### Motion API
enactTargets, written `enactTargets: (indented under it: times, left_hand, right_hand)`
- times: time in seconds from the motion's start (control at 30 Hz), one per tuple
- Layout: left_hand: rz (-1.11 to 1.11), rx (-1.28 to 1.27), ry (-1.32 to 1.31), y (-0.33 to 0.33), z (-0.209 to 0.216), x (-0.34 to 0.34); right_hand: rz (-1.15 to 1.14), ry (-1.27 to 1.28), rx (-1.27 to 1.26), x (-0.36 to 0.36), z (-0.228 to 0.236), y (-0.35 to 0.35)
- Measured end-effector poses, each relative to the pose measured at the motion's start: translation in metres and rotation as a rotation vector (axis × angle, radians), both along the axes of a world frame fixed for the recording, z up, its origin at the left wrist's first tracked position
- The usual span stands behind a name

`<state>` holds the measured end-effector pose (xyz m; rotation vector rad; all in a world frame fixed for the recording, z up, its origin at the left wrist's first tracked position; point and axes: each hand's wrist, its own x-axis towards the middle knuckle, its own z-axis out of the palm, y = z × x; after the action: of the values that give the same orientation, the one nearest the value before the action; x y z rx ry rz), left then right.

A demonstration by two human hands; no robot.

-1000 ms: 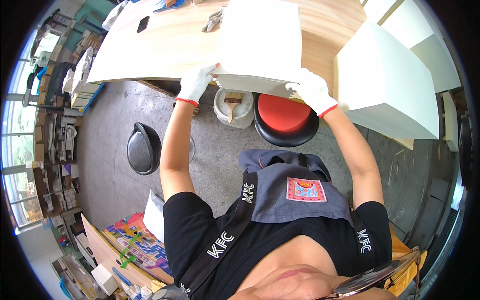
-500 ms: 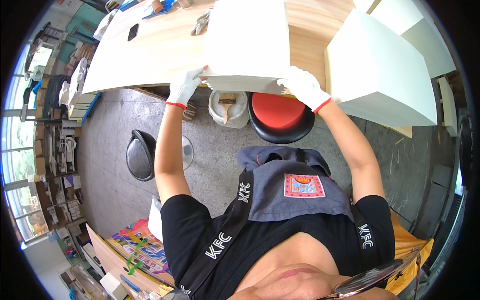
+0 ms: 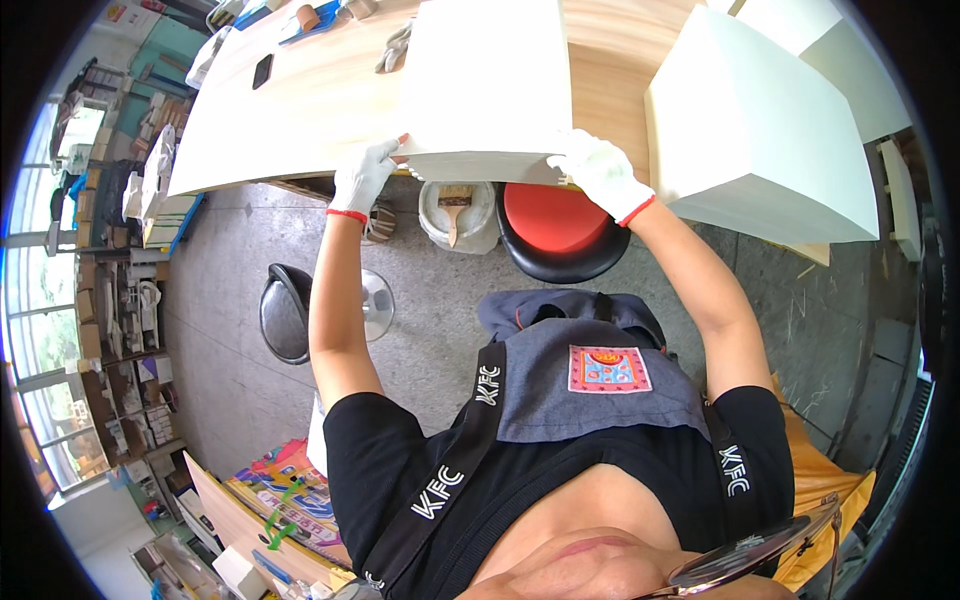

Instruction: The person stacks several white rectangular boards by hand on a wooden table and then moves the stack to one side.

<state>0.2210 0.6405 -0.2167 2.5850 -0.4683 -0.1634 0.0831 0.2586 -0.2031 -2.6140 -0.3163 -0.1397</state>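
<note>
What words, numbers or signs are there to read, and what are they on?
Black straps: bold white letters, clear enough to read, but I don't copy printed words.
Pink-edged square patch on the grey-blue apron: little pictures; any lettering is too small to read.
Colourful printed sheet, lower left: big slanted writing, partly covered, not clear to me.
White stack: no writing that I can see.
</note>
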Motion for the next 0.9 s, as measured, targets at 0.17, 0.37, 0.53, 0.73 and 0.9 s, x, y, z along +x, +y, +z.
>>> enactTargets:
  times: [0.17, 0.37, 0.53, 0.73, 0.9]
  left_hand:
    - [0.042, 0.146, -0.091, -0.018, 0.022, -0.018]
    - [0.044, 0.298, -0.062, -0.036, 0.043, -0.027]
    - [-0.096, 0.343, -0.095, -0.034, 0.057, -0.008]
    - [-0.414, 0.132, -0.748, -0.169, 0.142, -0.024]
    - [-0.642, -0.091, -0.746, -0.328, 0.199, -0.105]
  right_hand:
    - [0.014, -0.312, -0.106, -0.010, -0.032, -0.004]
    - [-0.025, -0.324, -0.050, -0.019, -0.035, 0.000]
    - [-0.029, -0.156, -0.021, -0.061, 0.001, 0.001]
    - [0.108, -0.424, 0.147, -0.145, 0.069, -0.076]
    - [-0.265, -0.743, 0.257, -0.198, 0.139, -0.205]
